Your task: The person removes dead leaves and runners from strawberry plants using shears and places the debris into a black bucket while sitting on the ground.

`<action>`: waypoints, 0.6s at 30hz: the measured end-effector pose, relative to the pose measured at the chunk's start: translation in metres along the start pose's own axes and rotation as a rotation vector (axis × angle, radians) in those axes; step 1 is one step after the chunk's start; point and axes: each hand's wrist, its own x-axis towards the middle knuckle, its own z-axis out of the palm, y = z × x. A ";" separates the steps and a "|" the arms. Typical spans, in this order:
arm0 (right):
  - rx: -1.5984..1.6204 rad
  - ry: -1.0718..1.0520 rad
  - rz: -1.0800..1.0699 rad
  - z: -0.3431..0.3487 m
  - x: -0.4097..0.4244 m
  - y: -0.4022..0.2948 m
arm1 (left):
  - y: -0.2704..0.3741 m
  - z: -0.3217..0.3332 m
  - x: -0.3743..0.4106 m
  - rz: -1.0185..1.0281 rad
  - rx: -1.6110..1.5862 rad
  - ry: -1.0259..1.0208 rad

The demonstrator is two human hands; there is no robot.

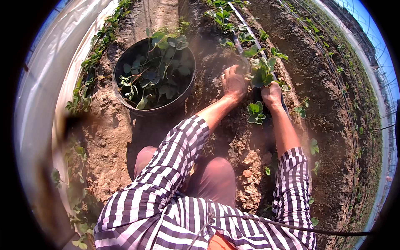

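A leafy strawberry plant (pixel 262 73) stands on the soil bed between my two hands. On its left, my left hand (pixel 234 82) reaches down to the soil with bent fingers; its fingertips are partly hidden. My right hand (pixel 272 94) is curled low against the near right side of the plant, right under its leaves. What lies inside either hand's fingers is not visible. A smaller strawberry plant (pixel 256 112) grows just nearer to me, between my forearms. Pale drip tubing (pixel 250 31) runs along the row past the plants and behind my hands.
A round black bucket (pixel 153 110) with loose leaves and runners (pixel 162 75) inside stands left of my left arm. More strawberry plants (pixel 222 15) continue up the row. White plastic sheeting (pixel 59 62) borders the left side. Planted rows (pixel 347 84) extend on the right.
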 end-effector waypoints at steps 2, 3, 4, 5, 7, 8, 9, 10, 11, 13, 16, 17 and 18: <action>-0.028 0.012 0.006 -0.002 0.001 -0.001 | 0.003 0.001 -0.001 -0.021 -0.056 0.042; -0.041 0.020 0.012 -0.004 0.001 0.000 | 0.000 0.001 -0.001 -0.028 -0.089 0.035; -0.089 0.020 -0.013 -0.005 0.001 0.003 | -0.006 0.000 -0.002 -0.035 -0.122 0.028; -0.138 0.020 -0.038 -0.006 0.001 0.006 | -0.013 -0.003 -0.003 -0.043 -0.156 0.021; -0.215 -0.004 -0.082 -0.006 -0.003 0.007 | -0.038 -0.019 0.004 -0.034 -0.005 0.042; -0.234 -0.034 -0.122 -0.005 -0.010 -0.008 | -0.070 -0.021 0.015 -0.156 -0.115 0.129; -0.268 -0.058 -0.155 -0.007 -0.016 -0.016 | -0.094 -0.017 0.025 -0.275 -0.243 0.209; -0.209 -0.115 -0.171 -0.005 -0.021 -0.015 | -0.089 -0.025 0.032 -0.245 -0.331 0.152; -0.133 -0.118 -0.058 -0.004 -0.031 -0.013 | -0.082 -0.031 0.040 -0.216 -0.418 0.096; -0.490 -0.116 -0.186 -0.001 -0.039 -0.021 | -0.044 -0.062 0.057 -0.115 -0.324 -0.287; -0.563 -0.164 -0.218 0.006 -0.048 -0.036 | -0.016 -0.077 0.067 -0.001 -0.693 -0.526; -0.593 -0.212 -0.225 0.008 -0.049 -0.038 | -0.009 -0.078 0.074 -0.045 -0.662 -0.649; -0.525 -0.185 -0.119 0.011 -0.049 -0.041 | -0.004 -0.072 0.079 0.006 -0.534 -0.693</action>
